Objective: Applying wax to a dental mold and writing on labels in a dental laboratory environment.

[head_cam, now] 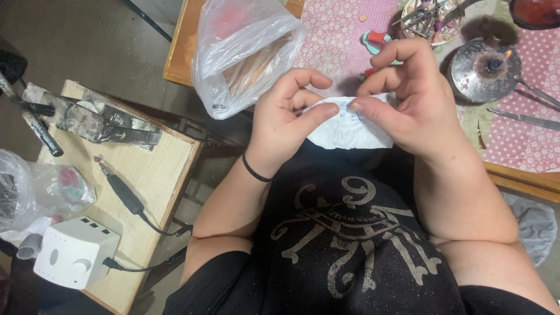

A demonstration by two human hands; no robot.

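White packet (349,129) between hands | left hand (286,119), right hand (408,99) both pinching it

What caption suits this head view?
Both hands, left and right, pinch a small white piece beside a clear plastic bag.

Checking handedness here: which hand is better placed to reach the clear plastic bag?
Probably the left hand: it pinches the white piece right beside the clear plastic bag, while the right hand sits farther off.

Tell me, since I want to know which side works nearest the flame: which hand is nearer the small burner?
Right. The right hand is just left of the burner; the left hand lies farther away, beyond it.
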